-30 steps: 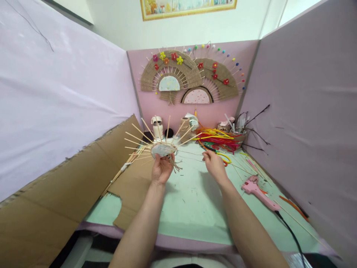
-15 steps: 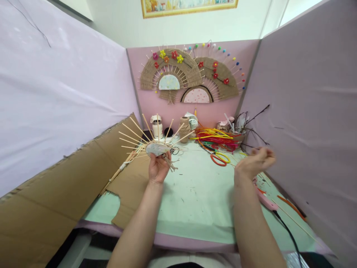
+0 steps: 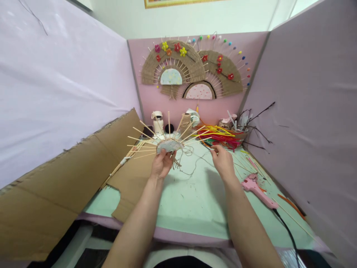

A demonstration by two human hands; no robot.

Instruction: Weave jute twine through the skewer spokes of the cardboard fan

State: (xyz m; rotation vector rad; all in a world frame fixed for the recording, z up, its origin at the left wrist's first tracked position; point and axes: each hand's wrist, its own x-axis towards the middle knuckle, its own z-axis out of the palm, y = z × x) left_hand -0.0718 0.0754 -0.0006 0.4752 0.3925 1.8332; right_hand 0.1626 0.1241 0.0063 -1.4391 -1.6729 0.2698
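My left hand [image 3: 161, 165] is closed on a half-round card base [image 3: 169, 146] from which several wooden sticks [image 3: 145, 135] fan outward. It is held upright above the pale green table [image 3: 192, 201]. A thin strand of jute twine [image 3: 195, 165] runs from the base, sagging over the table, to my right hand [image 3: 223, 160]. The fingers of my right hand are pinched together on the twine, to the right of the fan at about the same height. A spool of jute twine [image 3: 185, 121] stands behind the fan near the back wall.
A large cardboard sheet [image 3: 69, 182] leans along the left. A pink glue gun [image 3: 258, 190] with a black cord lies at the right. Coloured pipe cleaners [image 3: 223, 136], a pot of twigs [image 3: 242, 128] and a white bottle [image 3: 157, 121] stand at the back. Finished fans [image 3: 192, 70] hang on the pink wall.
My right hand swung out to the right, pulling the twine, and has come back in close to the fan. My left hand kept hold of the fan base, shifting slightly right.
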